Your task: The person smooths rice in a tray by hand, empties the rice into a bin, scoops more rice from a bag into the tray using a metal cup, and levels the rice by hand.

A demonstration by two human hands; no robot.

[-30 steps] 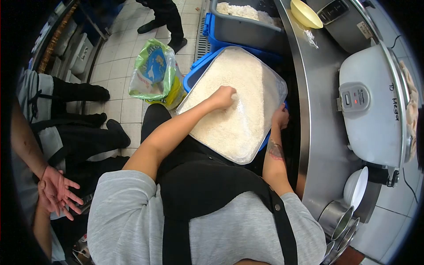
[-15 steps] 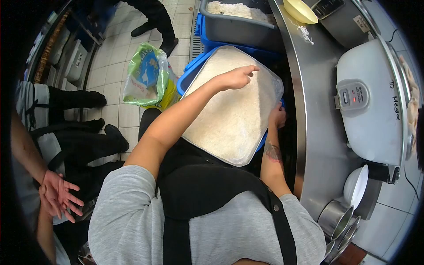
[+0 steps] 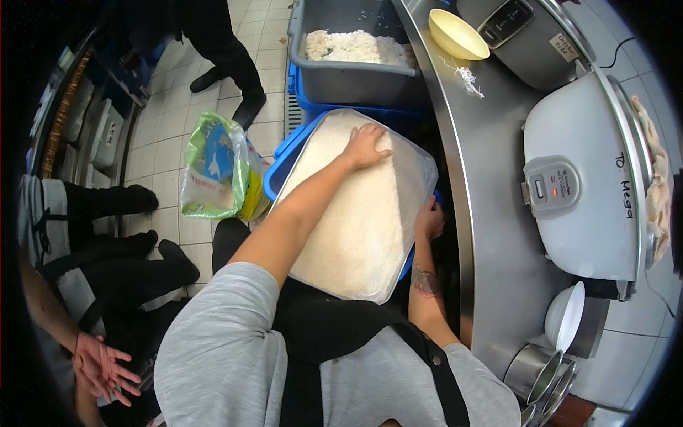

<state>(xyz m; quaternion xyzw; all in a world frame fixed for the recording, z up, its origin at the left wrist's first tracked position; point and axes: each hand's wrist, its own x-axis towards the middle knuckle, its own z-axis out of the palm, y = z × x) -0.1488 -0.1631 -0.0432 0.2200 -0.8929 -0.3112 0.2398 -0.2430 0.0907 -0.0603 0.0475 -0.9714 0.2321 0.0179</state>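
Note:
A translucent plastic tub [image 3: 422,169], heaped with white uncooked rice [image 3: 348,228], sits tilted over a blue bin [image 3: 279,167] in front of me. My left hand [image 3: 366,148] lies on the upper part of the rice with its fingers spread, holding nothing. On the tub's right side, my right hand [image 3: 429,219] is wrapped around the edge; part of its fingers are hidden behind the rim. Beyond the tub stands a grey bin [image 3: 363,84] with white rice in it.
A steel counter [image 3: 491,213] runs along my right with a white rice cooker [image 3: 590,178], a yellow bowl [image 3: 457,34], a white bowl [image 3: 565,318] and steel pots [image 3: 530,370]. An open rice bag [image 3: 213,167] stands on the left floor. Other people [image 3: 107,370] are at the left.
My left hand has gone from a pointing shape above the rice to lying spread on it. My right hand stays at the tub's edge. The view has shifted slightly.

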